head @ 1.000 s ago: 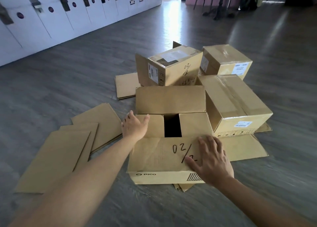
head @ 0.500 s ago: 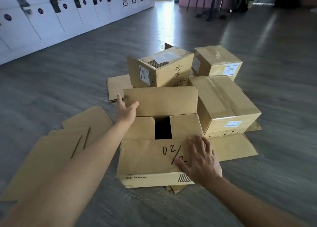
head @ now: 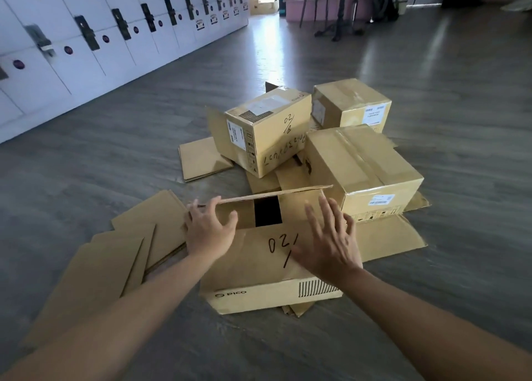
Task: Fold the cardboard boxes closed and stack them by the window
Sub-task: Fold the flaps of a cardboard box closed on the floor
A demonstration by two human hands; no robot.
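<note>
My left hand (head: 208,232): clamped on the PICO box's (head: 259,265) far flap (head: 273,194), at 10 o'clock.
My right hand (head: 328,244): fingers spread apart, holding nothing, over the near flap (head: 253,254).

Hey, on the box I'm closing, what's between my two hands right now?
In the head view, between the left hand and right hand lie the PICO box's two folded inner flaps and the dark gap between them.

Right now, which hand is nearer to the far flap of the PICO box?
Left. The left hand holds the far flap at its left end. The right hand hovers open over the near flap, short of it.
</note>
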